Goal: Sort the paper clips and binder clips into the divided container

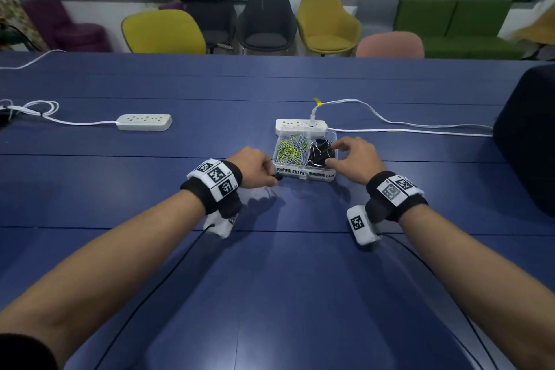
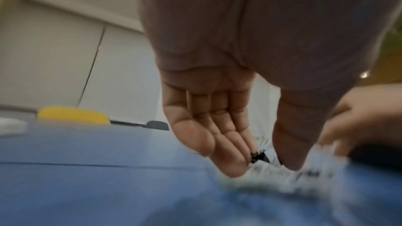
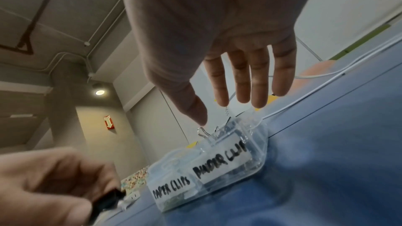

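The left hand (image 1: 255, 168) pinches a black binder clip (image 1: 278, 177) low over the bench (image 1: 270, 279), just left of the box (image 1: 304, 176). Its bin lies rightward, under the right hand (image 1: 354, 159), whose grip hangs open, empty.

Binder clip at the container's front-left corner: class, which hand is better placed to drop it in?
Left. The left hand already pinches the binder clip; the right hand hovers open over the container.

two white power strips (image 1: 144, 122) on blue table (image 1: 270, 279), chairs (image 1: 164, 31) behind
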Tool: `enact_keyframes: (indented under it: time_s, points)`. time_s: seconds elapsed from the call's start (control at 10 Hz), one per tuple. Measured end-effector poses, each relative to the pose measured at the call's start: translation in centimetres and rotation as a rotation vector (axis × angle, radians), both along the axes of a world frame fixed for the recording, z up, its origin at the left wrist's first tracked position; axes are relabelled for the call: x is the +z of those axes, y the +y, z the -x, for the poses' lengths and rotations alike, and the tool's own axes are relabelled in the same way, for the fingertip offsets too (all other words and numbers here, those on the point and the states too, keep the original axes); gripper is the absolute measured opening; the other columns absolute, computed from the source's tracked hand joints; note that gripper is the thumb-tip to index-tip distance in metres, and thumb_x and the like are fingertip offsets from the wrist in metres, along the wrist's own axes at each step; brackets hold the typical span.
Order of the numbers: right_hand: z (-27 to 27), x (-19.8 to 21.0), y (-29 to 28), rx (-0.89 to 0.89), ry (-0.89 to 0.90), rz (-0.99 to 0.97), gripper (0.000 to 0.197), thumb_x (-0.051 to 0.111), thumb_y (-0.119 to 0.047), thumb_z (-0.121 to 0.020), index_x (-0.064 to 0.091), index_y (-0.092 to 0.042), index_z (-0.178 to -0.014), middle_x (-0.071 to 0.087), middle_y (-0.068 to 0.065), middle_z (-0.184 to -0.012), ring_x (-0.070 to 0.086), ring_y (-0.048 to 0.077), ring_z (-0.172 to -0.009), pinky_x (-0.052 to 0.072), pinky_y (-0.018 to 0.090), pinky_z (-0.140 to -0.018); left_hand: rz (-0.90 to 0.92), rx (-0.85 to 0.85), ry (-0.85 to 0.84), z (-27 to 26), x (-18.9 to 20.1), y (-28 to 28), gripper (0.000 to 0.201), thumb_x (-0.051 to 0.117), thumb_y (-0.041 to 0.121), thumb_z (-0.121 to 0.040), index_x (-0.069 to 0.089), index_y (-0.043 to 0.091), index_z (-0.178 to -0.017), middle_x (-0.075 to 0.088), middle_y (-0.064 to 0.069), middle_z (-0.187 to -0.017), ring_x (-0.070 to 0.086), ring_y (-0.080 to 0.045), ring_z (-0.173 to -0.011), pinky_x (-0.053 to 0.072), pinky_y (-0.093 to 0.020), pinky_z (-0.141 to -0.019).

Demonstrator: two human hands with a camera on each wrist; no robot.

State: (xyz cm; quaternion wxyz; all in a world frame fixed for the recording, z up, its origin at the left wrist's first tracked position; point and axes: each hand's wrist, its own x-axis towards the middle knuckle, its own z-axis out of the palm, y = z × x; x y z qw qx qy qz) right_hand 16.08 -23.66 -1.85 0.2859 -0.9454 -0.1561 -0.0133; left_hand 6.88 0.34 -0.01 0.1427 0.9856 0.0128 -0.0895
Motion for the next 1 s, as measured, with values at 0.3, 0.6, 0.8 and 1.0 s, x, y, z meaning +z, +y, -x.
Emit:
enact_keyframes:
  time_s: [0.3, 0.6, 0.8, 1.0]
  points:
    - [0.5, -0.2, -0.2, 0.011, 0.111, -0.016, 0.055, 0.075, -0.029, -0.076, 0.06, -0.014, -0.126, 0.066, 0.005, -0.119, 0.058, 0.021, -0.113, 0.043, 0.026, -0.091, 0.114, -0.103, -0.167, -6.4, 1.8, -7.6, 0.03, 0.077, 0.033, -0.076, 0.068, 0.022, -0.102, 0.069, 0.005, -0.095, 0.063, -0.016, -0.092, 0.051, -0.029, -0.079]
    - [0.4, -0.7, -1.1, 0.037, 0.139, -0.008, 0.049, 0.077, -0.029, -0.076, 0.065, -0.012, -0.121, 0.072, 0.005, -0.108, 0.064, 0.02, -0.106, 0.044, 0.023, -0.093, -0.005, 0.058, -0.198, -8.2, 0.5, -8.0, 0.031, 0.057, 0.008, -0.083, 0.071, 0.02, -0.108, 0.067, -0.005, -0.117, 0.062, -0.026, -0.109, 0.053, -0.035, -0.091]
    - [1.0, -0.1, -1.1, 0.047, 0.162, -0.029, 0.042, 0.072, -0.026, -0.082, 0.065, -0.016, -0.122, 0.073, 0.004, -0.107, 0.063, 0.019, -0.107, 0.037, 0.016, -0.085, 0.009, -0.023, -0.118, -7.0, -0.1, -8.2, 0.029, 0.057, 0.01, -0.086, 0.074, 0.023, -0.106, 0.069, 0.003, -0.115, 0.063, -0.022, -0.108, 0.051, -0.031, -0.092]
    - [2.3, 0.1, -1.5, 0.046, 0.133, -0.015, 0.057, 0.072, -0.033, -0.082, 0.055, -0.019, -0.135, 0.068, 0.005, -0.12, 0.059, 0.022, -0.117, 0.038, 0.021, -0.093, 0.103, 0.015, -0.235, -5.2, -0.3, -6.7, 0.031, 0.052, 0.014, -0.086, 0.074, 0.029, -0.102, 0.063, 0.0, -0.122, 0.06, -0.025, -0.11, 0.049, -0.037, -0.096]
